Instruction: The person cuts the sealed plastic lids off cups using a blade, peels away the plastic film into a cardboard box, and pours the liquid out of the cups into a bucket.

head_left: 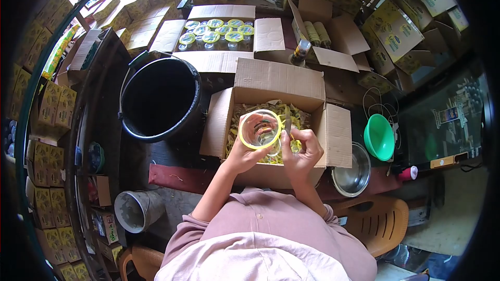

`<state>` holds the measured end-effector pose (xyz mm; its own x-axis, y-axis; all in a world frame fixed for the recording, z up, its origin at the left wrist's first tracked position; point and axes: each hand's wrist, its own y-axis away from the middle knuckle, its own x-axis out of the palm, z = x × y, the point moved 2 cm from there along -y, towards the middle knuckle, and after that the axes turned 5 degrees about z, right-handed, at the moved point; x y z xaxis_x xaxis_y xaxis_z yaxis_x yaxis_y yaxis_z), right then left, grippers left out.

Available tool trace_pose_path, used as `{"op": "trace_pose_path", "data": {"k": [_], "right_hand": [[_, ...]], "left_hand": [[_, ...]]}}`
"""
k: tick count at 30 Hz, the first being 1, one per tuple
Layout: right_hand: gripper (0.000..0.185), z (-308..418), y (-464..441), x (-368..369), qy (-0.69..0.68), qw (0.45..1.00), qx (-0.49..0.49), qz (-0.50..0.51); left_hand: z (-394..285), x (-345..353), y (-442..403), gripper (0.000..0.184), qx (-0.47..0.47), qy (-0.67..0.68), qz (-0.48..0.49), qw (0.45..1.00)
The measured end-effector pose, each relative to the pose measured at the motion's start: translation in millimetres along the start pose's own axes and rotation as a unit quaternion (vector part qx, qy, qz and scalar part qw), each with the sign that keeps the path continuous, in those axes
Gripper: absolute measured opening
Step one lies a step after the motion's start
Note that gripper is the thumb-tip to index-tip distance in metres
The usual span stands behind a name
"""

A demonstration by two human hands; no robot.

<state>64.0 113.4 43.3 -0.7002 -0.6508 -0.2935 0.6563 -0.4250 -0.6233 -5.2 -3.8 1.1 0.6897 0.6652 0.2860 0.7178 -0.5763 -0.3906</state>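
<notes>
My left hand is wrapped round a clear plastic cup with a yellow rim, tilted so that its opening faces me. My right hand is closed on a small knife, its dark blade pointing up beside the right edge of the rim. Both hands are over an open cardboard box. Inside lie many yellow strips, and some clear plastic shows under the right hand. The cup hides part of the box's contents.
A black bucket stands left of the box. Behind, another carton holds several yellow-lidded cups. A steel bowl and a green bowl are at right. A grey bucket and orange chair flank me.
</notes>
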Motion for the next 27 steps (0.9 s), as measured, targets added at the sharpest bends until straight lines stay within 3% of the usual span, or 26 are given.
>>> {"op": "trace_pose_path", "data": {"k": [8,17,23,27], "right_hand": [[0.016,9.9,3.0,0.0,-0.009,1.000,-0.021,0.001],[0.018,11.3,-0.2,-1.2,0.014,1.000,-0.026,-0.010],[0.019,6.0,4.6,-4.0,-0.025,1.000,-0.008,0.001],[0.018,0.3,-0.1,-5.5,-0.025,1.000,-0.005,0.014]], "left_hand": [[4.7,0.4,3.1,0.064,0.000,0.041,0.002,0.999],[3.6,1.8,4.9,0.067,0.017,-0.078,0.036,0.996],[5.5,1.8,4.5,0.068,0.012,-0.036,0.021,0.999],[4.0,2.3,5.0,0.068,-0.007,-0.061,0.068,0.996]]}}
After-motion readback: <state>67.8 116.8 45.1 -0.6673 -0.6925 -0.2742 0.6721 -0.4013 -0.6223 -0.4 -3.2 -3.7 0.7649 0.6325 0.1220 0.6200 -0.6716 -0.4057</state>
